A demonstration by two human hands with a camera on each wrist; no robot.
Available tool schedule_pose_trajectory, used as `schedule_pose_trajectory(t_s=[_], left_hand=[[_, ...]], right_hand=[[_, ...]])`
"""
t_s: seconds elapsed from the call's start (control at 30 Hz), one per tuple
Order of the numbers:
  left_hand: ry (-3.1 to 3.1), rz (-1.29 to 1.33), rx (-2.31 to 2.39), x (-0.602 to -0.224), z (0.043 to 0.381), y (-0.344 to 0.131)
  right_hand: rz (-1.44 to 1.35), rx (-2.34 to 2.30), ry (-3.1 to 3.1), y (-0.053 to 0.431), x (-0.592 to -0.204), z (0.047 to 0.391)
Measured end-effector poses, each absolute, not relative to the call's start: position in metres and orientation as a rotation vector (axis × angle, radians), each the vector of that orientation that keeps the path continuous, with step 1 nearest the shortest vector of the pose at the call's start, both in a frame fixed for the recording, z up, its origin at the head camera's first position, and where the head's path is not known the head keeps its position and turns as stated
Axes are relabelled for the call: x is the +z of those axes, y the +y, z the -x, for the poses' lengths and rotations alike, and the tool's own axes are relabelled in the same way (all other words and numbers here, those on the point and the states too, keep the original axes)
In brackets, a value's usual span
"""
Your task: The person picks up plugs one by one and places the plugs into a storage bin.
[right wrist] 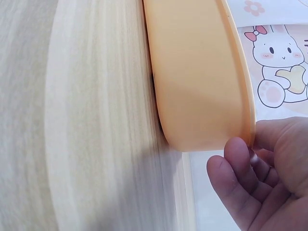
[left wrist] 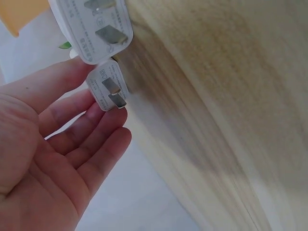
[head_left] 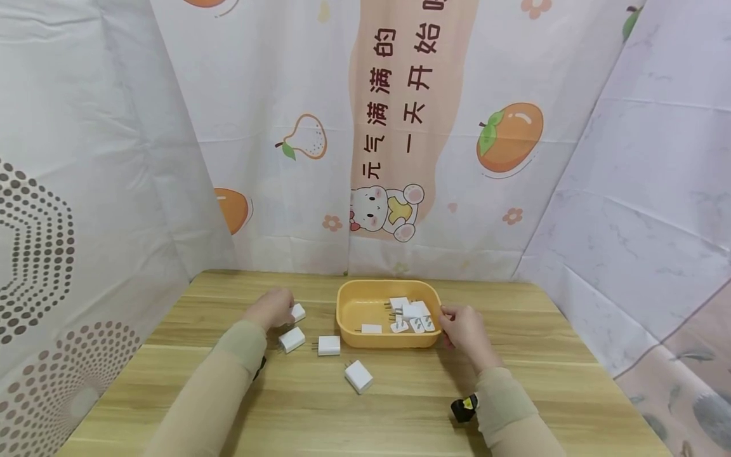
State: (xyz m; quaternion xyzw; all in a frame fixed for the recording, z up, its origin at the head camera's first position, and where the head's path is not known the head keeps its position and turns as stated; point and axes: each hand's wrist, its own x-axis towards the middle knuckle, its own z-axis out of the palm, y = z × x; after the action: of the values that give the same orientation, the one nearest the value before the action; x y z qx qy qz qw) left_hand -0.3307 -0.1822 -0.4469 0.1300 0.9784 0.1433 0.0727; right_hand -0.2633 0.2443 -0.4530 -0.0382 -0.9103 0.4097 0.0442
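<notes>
Charger (head_left: 298,312), white: left of frame centre; left hand (head_left: 270,310), fingers curled round it. Basket (head_left: 388,341), yellow: mid-frame; right hand (head_left: 467,331), fingers pinching its right end. Handling, as judged: grip by sides, basket steadied, prongs lifted clear of neighbouring charger (head_left: 293,339).

Tub (head_left: 391,341): we have it on the table (head_left: 411,412), near the far edge, before the curtain (head_left: 274,209).
Inner chargers (head_left: 412,311): we see most bunched in the tub's right half, one lying left of them by the front wall.
Loose chargers (head_left: 329,346): we count four, three left of the tub, one before it.
Left hand (head_left: 273,308): we find it at the farthest charger (head_left: 299,311).
Right hand (head_left: 465,327): at the tub's right end.
</notes>
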Motion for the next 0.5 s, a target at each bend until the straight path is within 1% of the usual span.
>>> schedule_pose_trajectory(t_s=[0.23,0.5], left_hand=[[2.944,-0.385,0.422,-0.444,0.331,-0.181],[2.94,-0.349,0.446,-0.444,0.329,-0.178]], right_hand=[[0.102,1.287,-2.779,0.245,-0.45,0.265],[0.052,1.279,-2.794,0.253,-0.45,0.279]])
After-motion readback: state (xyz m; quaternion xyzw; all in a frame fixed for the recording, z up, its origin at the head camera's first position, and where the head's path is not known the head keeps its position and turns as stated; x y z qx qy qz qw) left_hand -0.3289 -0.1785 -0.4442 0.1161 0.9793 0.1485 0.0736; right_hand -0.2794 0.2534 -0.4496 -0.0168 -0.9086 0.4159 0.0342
